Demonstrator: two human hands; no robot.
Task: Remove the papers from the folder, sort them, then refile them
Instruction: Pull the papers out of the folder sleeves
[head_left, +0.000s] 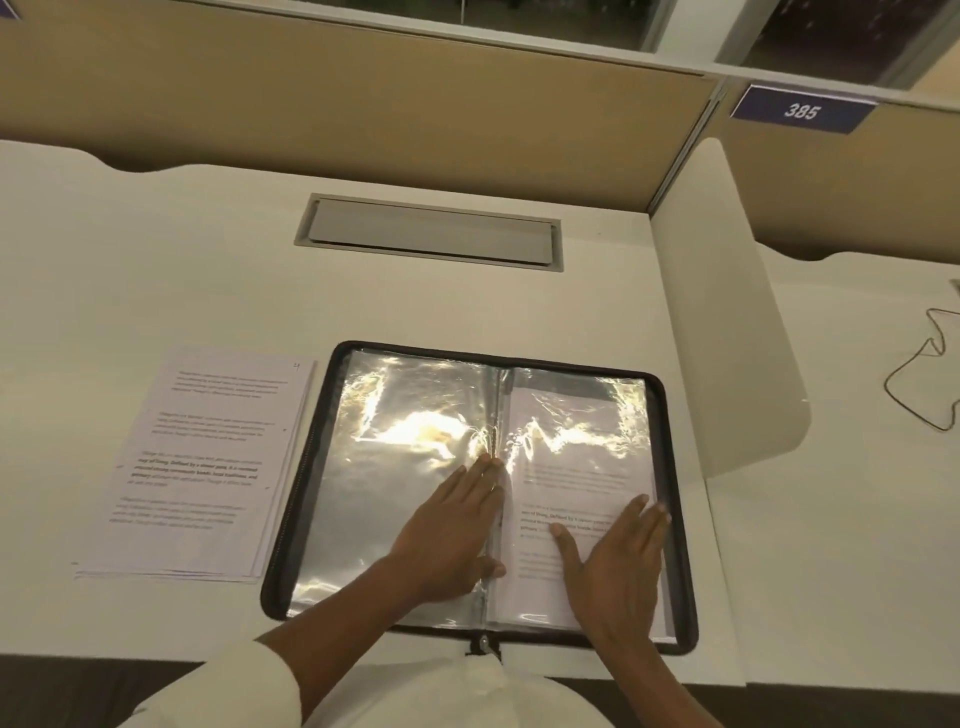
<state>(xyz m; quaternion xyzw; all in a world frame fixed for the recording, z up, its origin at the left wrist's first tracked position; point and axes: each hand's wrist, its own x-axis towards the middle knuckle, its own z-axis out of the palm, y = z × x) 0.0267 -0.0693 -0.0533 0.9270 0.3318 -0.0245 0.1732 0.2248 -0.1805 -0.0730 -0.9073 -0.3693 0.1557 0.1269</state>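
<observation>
A black zip folder (675, 519) lies open on the white desk, its clear plastic sleeves glaring under the light. The left sleeve (379, 467) looks empty. The right sleeve holds a printed paper (576, 467). My left hand (452, 530) lies flat with straight fingers on the left sleeve, fingertips at the spine. My right hand (618, 561) presses flat on the right sleeve over the printed paper. A stack of printed papers (208, 462) lies on the desk just left of the folder.
A grey cable hatch (431, 234) is set into the desk behind the folder. A white divider panel (727, 312) stands to the right. A thin cable (924, 374) lies on the neighbouring desk. A sign reading 385 (802, 110) hangs on the partition.
</observation>
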